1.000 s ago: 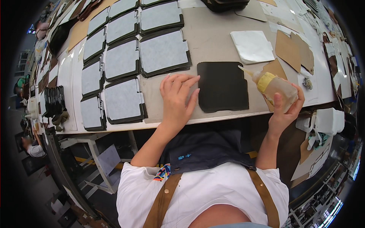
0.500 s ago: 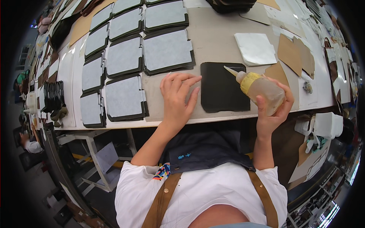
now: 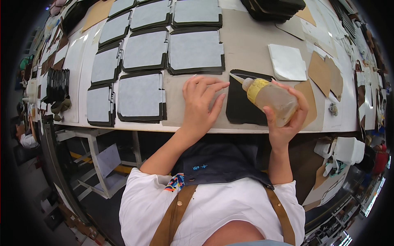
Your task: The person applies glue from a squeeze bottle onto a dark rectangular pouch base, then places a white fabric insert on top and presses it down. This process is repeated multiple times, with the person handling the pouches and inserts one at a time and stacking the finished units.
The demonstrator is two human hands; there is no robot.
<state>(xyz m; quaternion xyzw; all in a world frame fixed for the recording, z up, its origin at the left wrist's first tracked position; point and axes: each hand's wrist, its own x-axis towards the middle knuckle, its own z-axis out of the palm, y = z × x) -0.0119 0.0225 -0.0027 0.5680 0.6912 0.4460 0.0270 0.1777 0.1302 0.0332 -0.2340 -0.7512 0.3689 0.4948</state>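
A black flat panel (image 3: 246, 102), possibly leather, lies near the table's front edge. My right hand (image 3: 293, 112) wraps round a translucent squeeze bottle (image 3: 275, 100) with yellow tape about its shoulder. The bottle tilts over the panel, its narrow nozzle pointing at the far left corner; whether the tip touches cannot be made out. A shiny line runs along the panel's far edge. My left hand (image 3: 202, 102) is open on the table, fingers apart, its index fingertip by the panel's left edge. Grey-faced black panels (image 3: 141, 96) lie in stacked rows to the left.
A pile of white sheets (image 3: 287, 62) and tan card pieces (image 3: 319, 74) lie to the right. Dark stacked pieces (image 3: 275, 9) sit at the back. Upright black pieces (image 3: 56, 88) stand far left. A white plastic container (image 3: 348, 150) is below the table's right side.
My right hand has moved the bottle leftward along the panel's far edge to the far left corner. My left hand stays by the panel's left edge. The whole view has shifted slightly.
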